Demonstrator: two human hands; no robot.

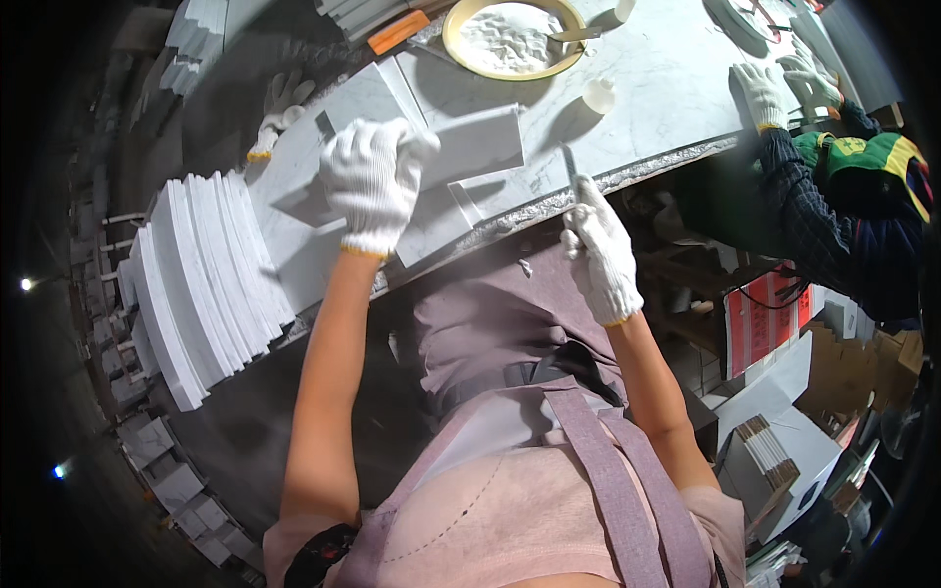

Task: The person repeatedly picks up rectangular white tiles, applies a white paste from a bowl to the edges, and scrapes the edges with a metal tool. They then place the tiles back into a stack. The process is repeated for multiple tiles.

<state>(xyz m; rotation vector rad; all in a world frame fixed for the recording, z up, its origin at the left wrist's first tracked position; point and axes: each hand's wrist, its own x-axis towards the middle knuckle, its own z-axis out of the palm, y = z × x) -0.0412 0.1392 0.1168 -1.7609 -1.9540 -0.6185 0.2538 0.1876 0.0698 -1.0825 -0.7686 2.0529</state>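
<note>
My left hand (375,181), in a white knit glove, is closed around the left end of a white stone-like strip (480,145). That strip is tilted up off the worktable (657,108) and casts a shadow to its left. Beneath it lie other flat pale pieces, partly covered. In my right hand (603,250), gloved too, is a thin flat blade like a putty knife (570,165), pointing up and away from me. Its handle is hidden in the fingers. The right hand is at the table's rough front edge, apart from the strip.
A yellow-rimmed bowl (453,44) of white paste or powder holds a spatula (576,33). Near it are a small white bottle (599,95) and an orange block-like item (398,32). White slabs (211,274) stand stacked left, beside a glove (281,113). A co-worker's gloved hands (763,96) rest far right.
</note>
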